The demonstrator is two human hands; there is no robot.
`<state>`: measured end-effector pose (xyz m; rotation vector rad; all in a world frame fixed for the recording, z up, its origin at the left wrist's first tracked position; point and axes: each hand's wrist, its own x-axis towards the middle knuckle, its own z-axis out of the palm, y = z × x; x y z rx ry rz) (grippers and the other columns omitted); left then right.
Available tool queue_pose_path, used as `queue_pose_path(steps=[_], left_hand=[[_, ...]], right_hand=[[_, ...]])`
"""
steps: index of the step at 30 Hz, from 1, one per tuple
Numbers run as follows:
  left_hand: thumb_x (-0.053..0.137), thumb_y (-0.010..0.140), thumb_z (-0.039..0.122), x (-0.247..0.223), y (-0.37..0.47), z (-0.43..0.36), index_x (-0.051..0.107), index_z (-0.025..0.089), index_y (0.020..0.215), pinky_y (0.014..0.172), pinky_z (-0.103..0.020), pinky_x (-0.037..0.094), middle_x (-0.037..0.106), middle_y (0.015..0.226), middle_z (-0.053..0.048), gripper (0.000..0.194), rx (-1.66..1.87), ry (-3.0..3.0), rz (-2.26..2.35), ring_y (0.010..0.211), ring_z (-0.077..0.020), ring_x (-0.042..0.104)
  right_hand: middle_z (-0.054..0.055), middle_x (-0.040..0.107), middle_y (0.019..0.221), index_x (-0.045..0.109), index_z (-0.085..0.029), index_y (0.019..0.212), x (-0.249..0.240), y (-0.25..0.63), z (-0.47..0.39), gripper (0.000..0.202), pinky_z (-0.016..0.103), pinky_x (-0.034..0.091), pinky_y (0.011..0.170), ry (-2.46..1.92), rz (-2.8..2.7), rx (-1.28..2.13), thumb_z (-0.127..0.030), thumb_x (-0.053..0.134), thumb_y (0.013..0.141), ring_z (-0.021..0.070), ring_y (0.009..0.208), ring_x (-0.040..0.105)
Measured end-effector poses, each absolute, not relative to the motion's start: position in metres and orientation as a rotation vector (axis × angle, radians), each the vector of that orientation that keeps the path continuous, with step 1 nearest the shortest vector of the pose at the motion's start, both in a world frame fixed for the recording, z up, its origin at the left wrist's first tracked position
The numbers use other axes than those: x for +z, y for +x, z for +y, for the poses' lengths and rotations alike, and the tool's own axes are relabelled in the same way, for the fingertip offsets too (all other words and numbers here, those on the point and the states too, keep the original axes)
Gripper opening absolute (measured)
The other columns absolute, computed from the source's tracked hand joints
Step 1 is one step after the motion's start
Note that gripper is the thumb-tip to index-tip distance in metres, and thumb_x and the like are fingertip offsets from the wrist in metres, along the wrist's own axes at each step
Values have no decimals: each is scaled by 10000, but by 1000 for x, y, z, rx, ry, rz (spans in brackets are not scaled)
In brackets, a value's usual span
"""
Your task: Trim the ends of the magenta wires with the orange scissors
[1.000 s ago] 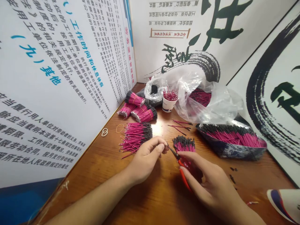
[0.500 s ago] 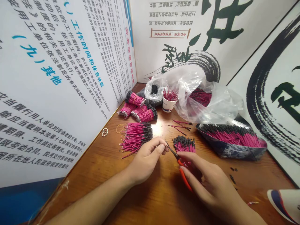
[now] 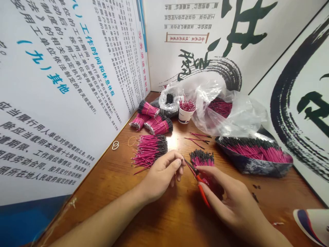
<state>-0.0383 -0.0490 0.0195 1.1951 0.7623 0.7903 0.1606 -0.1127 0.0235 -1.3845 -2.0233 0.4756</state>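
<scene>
My left hand point(image 3: 164, 171) is closed in a pinch at the middle of the table. A thin pink wire point(image 3: 192, 170) runs from its fingertips down beside the pliers; its end in the fingers is hidden. Slim dark-jawed pliers with red handles point(image 3: 204, 195) are in my right hand point(image 3: 228, 195), the jaw tips right at my left fingertips. Behind the pliers lies a small pile of pink wires with black ends point(image 3: 202, 158). Just beyond my left hand spreads a wider row of similar wires point(image 3: 151, 149), black ends to the right.
Banded wire bundles point(image 3: 156, 123) lie at the back left, near a paper cup of wires point(image 3: 186, 115). A clear plastic bag point(image 3: 246, 109) and a dark tray point(image 3: 252, 164) hold more wires. Rubber bands point(image 3: 115, 145) lie left. A white cup point(image 3: 312, 223) lies at the right edge.
The pliers and my right hand have shifted very slightly right and down. My left hand's lower fingers have loosened a little, its pinch staying in place.
</scene>
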Motion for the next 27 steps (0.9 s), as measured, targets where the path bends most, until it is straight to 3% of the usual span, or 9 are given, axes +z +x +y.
queue_pose_path(steps=[10,27], left_hand=[[522,933,363,15,-39,-48,513,168,891,448,-171,375,515,758,12,200,817,1204,752,607,-92,494],[524,931,282,18,-39,-49,528,171,867,631,-257,342,449,729,36,129,897,1373,821,668,-107,397]], right_hand=[[-15,756,886,575,-252,1180,25,160,-111,269,182,545,649,-1373,-2032,479,-182,547,921,103,695,708],[-13,750,839,586,-234,1162,28,158,-112,259,177,542,612,-1353,-2018,454,-176,552,912,102,643,694]])
